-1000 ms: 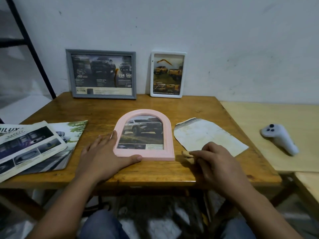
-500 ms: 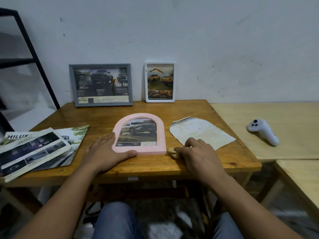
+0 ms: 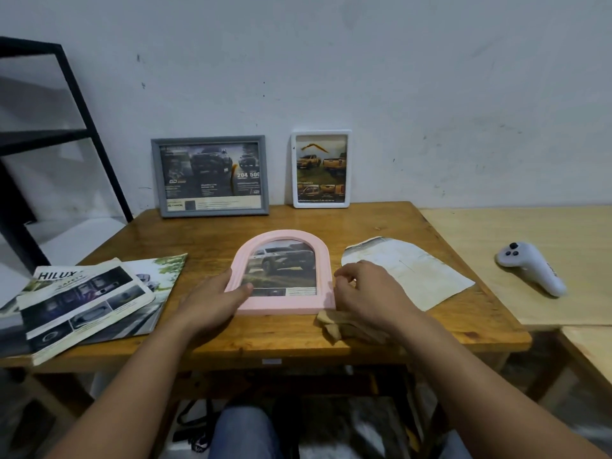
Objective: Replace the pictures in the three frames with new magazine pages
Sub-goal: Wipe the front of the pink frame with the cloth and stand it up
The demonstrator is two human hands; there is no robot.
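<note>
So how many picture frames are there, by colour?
Grey frame, leaning on the wall: 1
White frame, leaning on the wall: 1
Pink arched frame, gripped by the left hand: 1
Total: 3

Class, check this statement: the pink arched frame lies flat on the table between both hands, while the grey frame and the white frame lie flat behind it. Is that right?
Not quite. The head view shows the grey frame and the white frame standing upright against the wall, not lying flat. The rest holds: the pink arched frame lies flat on the table, between the left hand and the right hand.
</note>
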